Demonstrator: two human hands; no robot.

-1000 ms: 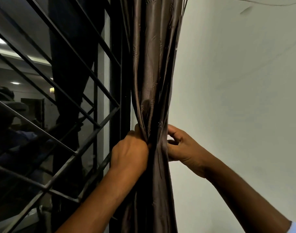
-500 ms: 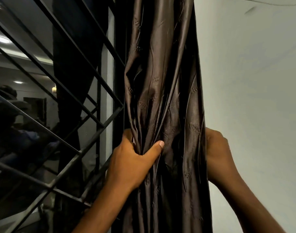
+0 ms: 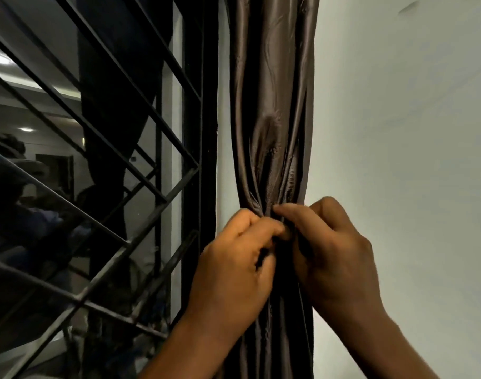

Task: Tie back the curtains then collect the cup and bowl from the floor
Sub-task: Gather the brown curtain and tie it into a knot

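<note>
A shiny dark brown curtain (image 3: 272, 105) hangs bunched into a narrow column between the window frame and the wall. My left hand (image 3: 234, 272) grips its folds from the left at the pinched waist. My right hand (image 3: 332, 253) meets it from the right, fingers closed on the same gathered fabric. The fingertips of both hands touch in front of the curtain. Whether a tie-back band lies between them is hidden. No cup or bowl is in view.
A window with black diagonal metal bars (image 3: 102, 170) fills the left side, its dark glass reflecting ceiling lights and a room. The black window frame (image 3: 206, 132) stands just left of the curtain. A pale plain wall (image 3: 403, 160) lies to the right.
The curtain, spread wide half a second ago, is gathered tight again. My right hand came from behind the fabric to the front, and both hands now pinch it together at the middle.
</note>
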